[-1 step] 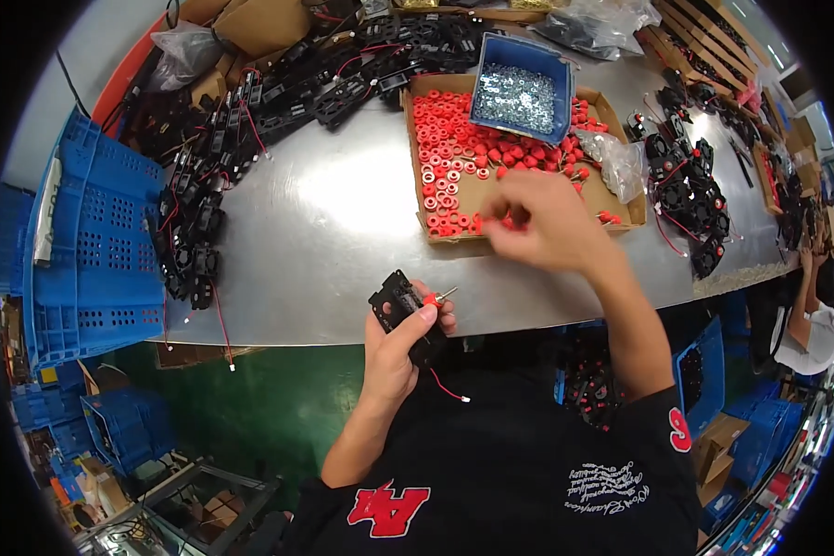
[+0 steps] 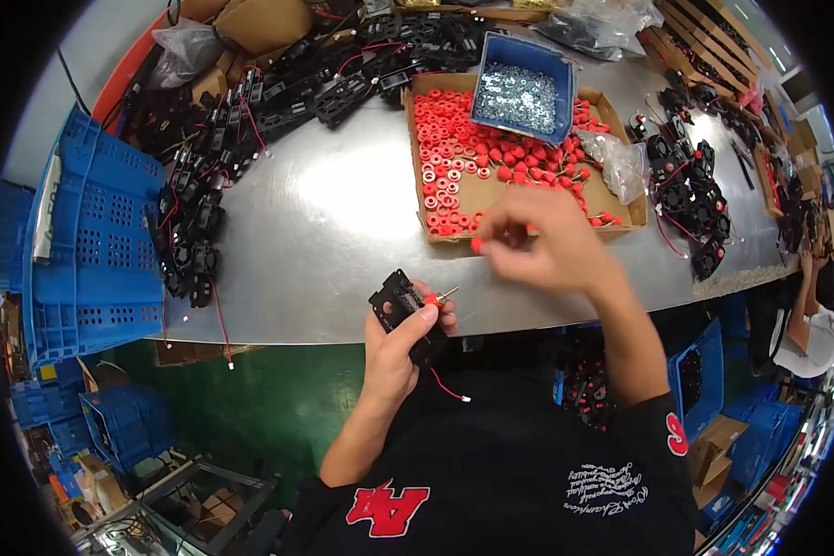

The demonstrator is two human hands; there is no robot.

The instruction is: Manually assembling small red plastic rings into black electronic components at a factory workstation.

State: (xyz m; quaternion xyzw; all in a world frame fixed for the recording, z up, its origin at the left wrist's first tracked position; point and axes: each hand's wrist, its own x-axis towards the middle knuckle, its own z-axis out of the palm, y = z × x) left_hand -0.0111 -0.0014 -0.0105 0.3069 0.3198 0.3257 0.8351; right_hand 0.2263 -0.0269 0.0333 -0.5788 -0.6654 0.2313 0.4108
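White glare (image 2: 347,176) lights the metal worktable (image 2: 278,246) toward eleven o'clock; a pale wall (image 2: 30,139) rises at ten, green floor (image 2: 269,403) showing between seven and eight.

Record two bare hands. Count in the left hand (image 2: 394,357): one black unit (image 2: 392,291), one red-capped pin (image 2: 432,301). Count at the right hand's (image 2: 551,243) fingers: at least one red piece (image 2: 476,245), blurred. Tally on the bench (image 2: 287,269): one cardboard tray (image 2: 484,197), one blue bin (image 2: 530,54). Estimate dozens of red rings (image 2: 440,120) and dozens of red-capped parts (image 2: 528,165), overlapping, uncountable exactly.
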